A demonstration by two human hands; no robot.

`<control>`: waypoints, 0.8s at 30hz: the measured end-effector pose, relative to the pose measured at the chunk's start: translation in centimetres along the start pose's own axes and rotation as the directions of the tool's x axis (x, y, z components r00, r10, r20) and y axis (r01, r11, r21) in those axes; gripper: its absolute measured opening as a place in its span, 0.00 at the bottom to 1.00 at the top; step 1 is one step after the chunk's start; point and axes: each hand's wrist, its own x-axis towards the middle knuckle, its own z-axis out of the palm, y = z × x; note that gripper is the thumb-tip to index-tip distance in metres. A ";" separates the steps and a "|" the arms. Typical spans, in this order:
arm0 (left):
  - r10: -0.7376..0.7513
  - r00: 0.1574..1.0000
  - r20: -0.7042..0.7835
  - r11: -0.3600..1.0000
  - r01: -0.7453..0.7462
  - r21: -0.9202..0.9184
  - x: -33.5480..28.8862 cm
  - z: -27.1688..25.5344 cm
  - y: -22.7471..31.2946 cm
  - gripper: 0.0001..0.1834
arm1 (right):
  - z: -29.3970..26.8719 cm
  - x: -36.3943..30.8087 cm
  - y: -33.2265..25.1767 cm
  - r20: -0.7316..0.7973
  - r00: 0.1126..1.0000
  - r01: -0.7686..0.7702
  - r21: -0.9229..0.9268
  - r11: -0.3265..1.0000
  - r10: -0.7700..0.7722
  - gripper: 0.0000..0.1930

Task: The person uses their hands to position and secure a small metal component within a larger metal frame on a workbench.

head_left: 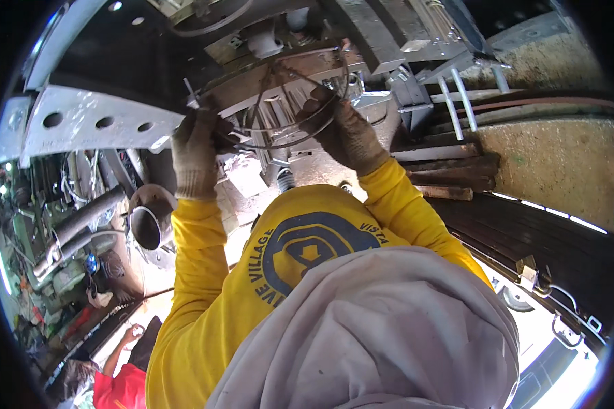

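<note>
Both my hands wear knitted work gloves, pale at the cuffs and dark at the fingers. Between them is a round hoop of thin bent metal rod [280, 146], its curved bars crossing in front of a workbench full of steel parts. My left hand [199, 143] closes on the hoop's left side; a short bright rod end [189, 87] pokes up beside its fingers. Around the right side of the hoop curl the fingers of my right hand [344, 133]. Part of each grip is hidden by the gloves.
A grey steel beam with round holes [82, 121] juts in at the left, above a thick open pipe [147, 228]. Dark metal bars [450, 170] lie stacked at the right. Another person in a red top [121, 386] is at the lower left.
</note>
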 end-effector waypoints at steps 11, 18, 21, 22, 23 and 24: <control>-0.008 1.000 0.018 0.999 0.009 -0.047 0.8 -0.5 -0.2 0.14 | -0.4 0.1 0.2 0.120 0.985 -0.147 0.190 0.971 0.126 0.25; 0.058 0.994 0.089 0.994 -0.066 0.083 2.3 -0.3 1.5 0.16 | -0.5 0.5 1.0 0.097 0.995 -0.032 0.128 0.991 0.019 0.19; 0.066 0.997 0.047 0.988 -0.072 0.138 3.4 -0.3 1.7 0.17 | -0.4 0.5 1.9 0.069 0.996 0.043 0.104 0.994 -0.050 0.15; 0.108 0.992 0.061 0.962 -0.120 0.244 3.6 -0.2 2.4 0.17 | 0.0 0.4 2.3 -0.009 0.995 0.098 0.116 0.988 -0.097 0.18; 0.149 0.985 0.080 0.923 -0.168 0.347 3.8 -0.2 2.7 0.17 | 0.2 0.2 2.5 -0.088 0.986 0.153 0.124 0.980 -0.142 0.21; 0.149 0.985 0.086 0.922 -0.169 0.347 4.2 -0.4 2.6 0.17 | 0.3 0.3 2.6 -0.091 0.985 0.158 0.124 0.980 -0.147 0.21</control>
